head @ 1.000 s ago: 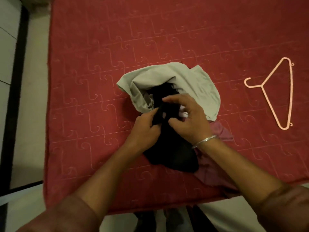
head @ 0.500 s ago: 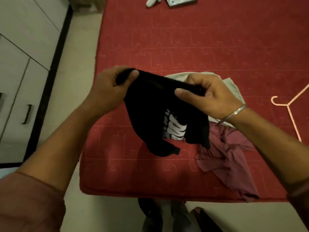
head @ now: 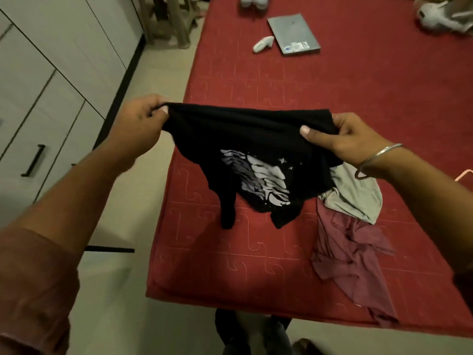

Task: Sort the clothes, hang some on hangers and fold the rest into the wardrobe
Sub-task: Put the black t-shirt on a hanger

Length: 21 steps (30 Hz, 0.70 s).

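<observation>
At the far end of the red quilted bedspread (head: 358, 93) I saw a flat grey box (head: 291, 32), a small white device (head: 262, 44) just beside its near left corner, and white objects (head: 442, 17) too blurred to name at the top right.

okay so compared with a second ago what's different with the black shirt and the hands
The black shirt has been lifted off the pile and pulled open: the left hand and right hand moved apart and now stretch its edge between them, the white print facing up. Both hands kept their grip throughout. The grey garment and maroon garment stayed on the red bed.
</observation>
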Each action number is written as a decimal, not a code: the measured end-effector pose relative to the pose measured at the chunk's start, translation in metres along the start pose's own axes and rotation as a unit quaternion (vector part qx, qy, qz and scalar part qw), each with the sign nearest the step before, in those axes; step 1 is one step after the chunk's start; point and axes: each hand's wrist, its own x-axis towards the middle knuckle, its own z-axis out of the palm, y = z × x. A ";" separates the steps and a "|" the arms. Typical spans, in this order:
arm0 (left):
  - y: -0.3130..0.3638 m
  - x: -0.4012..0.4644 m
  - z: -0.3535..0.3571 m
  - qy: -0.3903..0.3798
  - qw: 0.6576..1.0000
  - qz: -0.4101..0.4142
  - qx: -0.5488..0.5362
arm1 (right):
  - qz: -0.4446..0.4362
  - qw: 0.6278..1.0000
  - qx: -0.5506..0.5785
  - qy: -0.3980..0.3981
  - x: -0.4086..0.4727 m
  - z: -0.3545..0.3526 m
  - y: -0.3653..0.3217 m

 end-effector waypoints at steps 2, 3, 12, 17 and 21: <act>0.013 -0.011 0.004 0.009 0.991 -0.055 -0.122 | 0.000 1.000 -0.010 -0.030 -0.005 0.005 -0.011; 0.021 -0.018 0.007 -0.018 0.981 -0.070 -0.181 | -0.002 0.999 -0.009 -0.034 -0.008 0.005 -0.015; -0.027 -0.022 0.004 -0.100 0.980 -0.015 0.169 | -0.084 0.983 -0.091 0.134 0.009 -0.030 -0.004; -0.019 0.009 -0.009 0.012 0.988 0.021 0.154 | -0.123 0.951 -0.186 0.216 0.035 -0.043 -0.004; 0.002 0.019 -0.023 0.111 0.984 0.111 0.079 | -0.209 0.926 -0.157 0.272 0.028 -0.057 -0.024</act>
